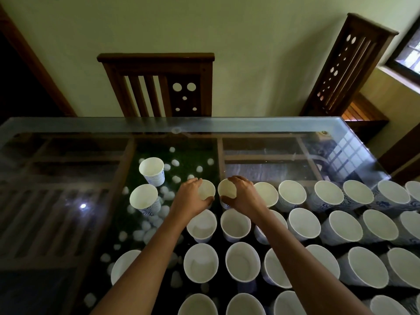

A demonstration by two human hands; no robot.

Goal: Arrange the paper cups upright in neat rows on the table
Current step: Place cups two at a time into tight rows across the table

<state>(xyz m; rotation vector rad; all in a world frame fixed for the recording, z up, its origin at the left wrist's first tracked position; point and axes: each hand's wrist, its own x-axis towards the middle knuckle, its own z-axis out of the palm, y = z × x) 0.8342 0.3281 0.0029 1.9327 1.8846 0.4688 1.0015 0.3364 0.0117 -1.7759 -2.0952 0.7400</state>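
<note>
While both hands sit at the far row, each is curled round its own paper cup: left hand (192,197) on the left cup (207,189), right hand (242,194) on the right cup (226,188). The two held cups stand upright, just beside each other, near the middle of the table (68,126). Other cups (293,195) stand upright in rows across the table's right and near part. Two stray cups (151,169) stand toward the table's left, apart from the rows. Wooden chair (156,85) behind the table's far edge.
</note>
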